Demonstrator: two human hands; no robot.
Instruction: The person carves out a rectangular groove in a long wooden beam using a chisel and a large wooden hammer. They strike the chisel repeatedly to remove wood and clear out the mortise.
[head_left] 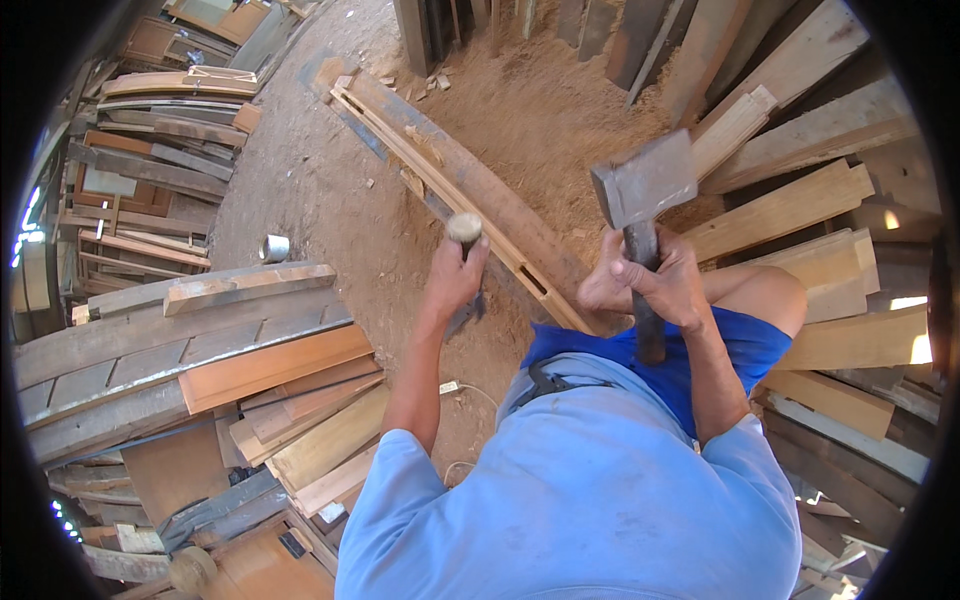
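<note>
My left hand (pixel 459 278) is closed around a chisel (pixel 464 229), its round, pale handle top sticking up above my fist. The chisel is beside a long narrow wooden bar (pixel 430 174), apparently clear of it; the blade's tip I cannot make out. A dark slot (pixel 535 280) is cut in the bar's near end. In my right hand (pixel 674 281) is a mallet (pixel 647 182), gripped by its dark handle, with the large block-shaped head raised above my bent leg. The bar lies along a wide, worn plank (pixel 500 215), and wood shavings (pixel 412 184) lie beside it.
Tall planks (pixel 780 215) lean in a row close on the right. Stacked boards (pixel 275 370) fill the left side, with more panels (pixel 165 150) behind. A small metal cup (pixel 274 248) stands on the dirt floor (pixel 300 190). Sawdust (pixel 520 125) covers the ground ahead.
</note>
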